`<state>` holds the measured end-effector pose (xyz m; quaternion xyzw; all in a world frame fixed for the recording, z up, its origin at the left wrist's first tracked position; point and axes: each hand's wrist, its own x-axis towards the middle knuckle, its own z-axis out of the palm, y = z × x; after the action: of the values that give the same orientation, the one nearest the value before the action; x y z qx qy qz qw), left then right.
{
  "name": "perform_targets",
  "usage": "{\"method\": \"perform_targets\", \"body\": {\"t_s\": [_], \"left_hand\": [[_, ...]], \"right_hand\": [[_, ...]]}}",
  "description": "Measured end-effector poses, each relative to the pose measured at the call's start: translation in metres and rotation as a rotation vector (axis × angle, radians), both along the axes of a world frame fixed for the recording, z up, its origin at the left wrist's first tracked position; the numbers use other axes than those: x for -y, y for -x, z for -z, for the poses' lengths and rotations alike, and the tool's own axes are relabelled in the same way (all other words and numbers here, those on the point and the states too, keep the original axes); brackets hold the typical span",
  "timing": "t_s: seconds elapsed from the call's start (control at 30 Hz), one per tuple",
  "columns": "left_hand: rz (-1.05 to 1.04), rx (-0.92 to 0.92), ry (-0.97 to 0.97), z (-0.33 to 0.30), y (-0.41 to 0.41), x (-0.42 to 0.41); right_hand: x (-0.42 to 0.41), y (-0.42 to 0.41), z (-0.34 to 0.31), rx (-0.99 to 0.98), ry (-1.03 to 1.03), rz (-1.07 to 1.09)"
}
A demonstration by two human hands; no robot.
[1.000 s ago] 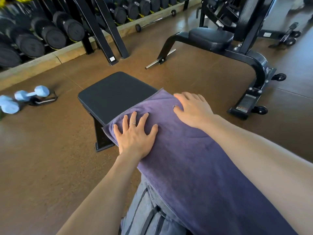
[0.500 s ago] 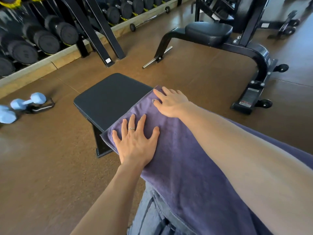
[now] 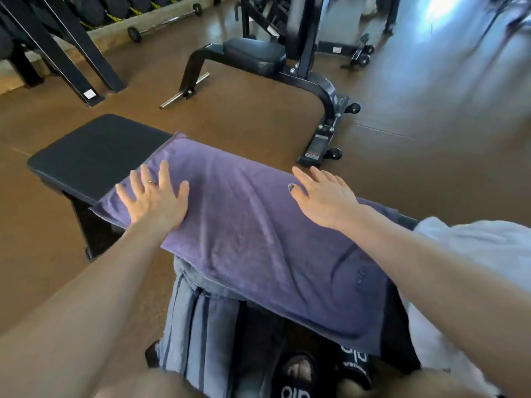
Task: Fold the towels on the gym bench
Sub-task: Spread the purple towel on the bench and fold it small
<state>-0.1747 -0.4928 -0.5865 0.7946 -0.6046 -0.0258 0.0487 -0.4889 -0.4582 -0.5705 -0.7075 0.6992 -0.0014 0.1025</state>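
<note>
A purple towel point(image 3: 250, 234) lies spread flat along a black padded gym bench point(image 3: 94, 156). My left hand point(image 3: 156, 196) rests palm down on the towel's far left end, fingers spread, a ring on one finger. My right hand point(image 3: 321, 193) lies flat at the towel's far edge, further right, fingers apart. A grey striped towel point(image 3: 189, 326) hangs below the purple one at the bench's near side. A white towel point(image 3: 471, 242) sits at the right, partly hidden by my right forearm.
A black weight machine with a padded seat point(image 3: 253, 53) stands beyond the bench on the brown floor. A rack's slanted black legs point(image 3: 71, 53) and a barbell point(image 3: 163, 23) are at the back left. Sandalled feet point(image 3: 301, 374) show under the bench.
My right hand slid right along the towel's far edge, away from the left hand, which stayed put. The view swung right, bringing the white towel and more of the bench into view.
</note>
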Motion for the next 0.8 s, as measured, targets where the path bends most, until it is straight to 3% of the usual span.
{"method": "perform_targets", "body": {"t_s": [0.1,0.23,0.3,0.4,0.63,0.8], "left_hand": [[0.307,-0.058,0.092,-0.019,0.061,-0.036],[0.719,-0.094,-0.225,-0.01,0.131,-0.112],[0.778,0.013,-0.317,0.002,0.137,-0.132],[0.778,0.103,-0.225,0.002,0.133,-0.142],[1.167,0.055,-0.154,0.002,0.156,-0.191],[1.209,0.183,-0.103,0.019,0.171,-0.198]], "right_hand": [[-0.033,0.018,0.0,-0.001,-0.087,0.105],[-0.07,0.024,0.015,-0.078,-0.107,0.064],[-0.08,0.03,0.017,-0.109,-0.079,0.04],[-0.089,0.042,0.013,-0.144,-0.015,0.062],[-0.093,0.06,0.017,-0.127,-0.094,0.186],[-0.088,0.066,0.019,-0.115,-0.077,0.286]]}}
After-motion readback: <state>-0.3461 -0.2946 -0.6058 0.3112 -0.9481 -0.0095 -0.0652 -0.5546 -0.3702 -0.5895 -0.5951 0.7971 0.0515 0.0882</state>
